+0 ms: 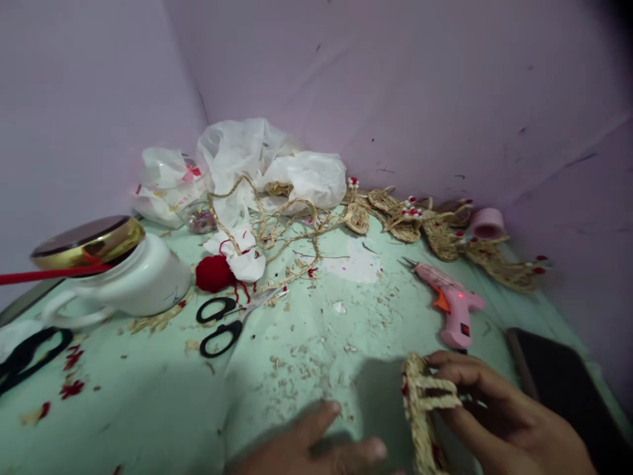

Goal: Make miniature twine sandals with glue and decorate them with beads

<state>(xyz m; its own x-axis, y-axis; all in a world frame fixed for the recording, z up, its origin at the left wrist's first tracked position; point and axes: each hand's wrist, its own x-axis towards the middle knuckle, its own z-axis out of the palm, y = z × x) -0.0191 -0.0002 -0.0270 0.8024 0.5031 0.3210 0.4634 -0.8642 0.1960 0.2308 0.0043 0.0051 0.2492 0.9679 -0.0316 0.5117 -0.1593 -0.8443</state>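
Note:
My right hand (509,412) grips a small woven straw slipper (420,415) at the lower right, with the thumb and fingers at its strap. Dark red bits show along the slipper's edge. My left hand (306,448) is at the bottom middle, fingers spread apart, with nothing in it; part of it is cut off by the frame. Beyond the right hand lies a pink glue gun (457,307) with an orange trigger and a lit red light. Black-handled scissors (232,323) lie partly open left of centre, near a ball of red yarn (213,274).
White plastic bags (267,158) and a braided straw cord (297,211) lie at the back. Several straw slippers (440,237) and a pink tape roll (487,224) line the wall. A white pot (148,277) stands left; a dark phone-like slab (558,382) lies right.

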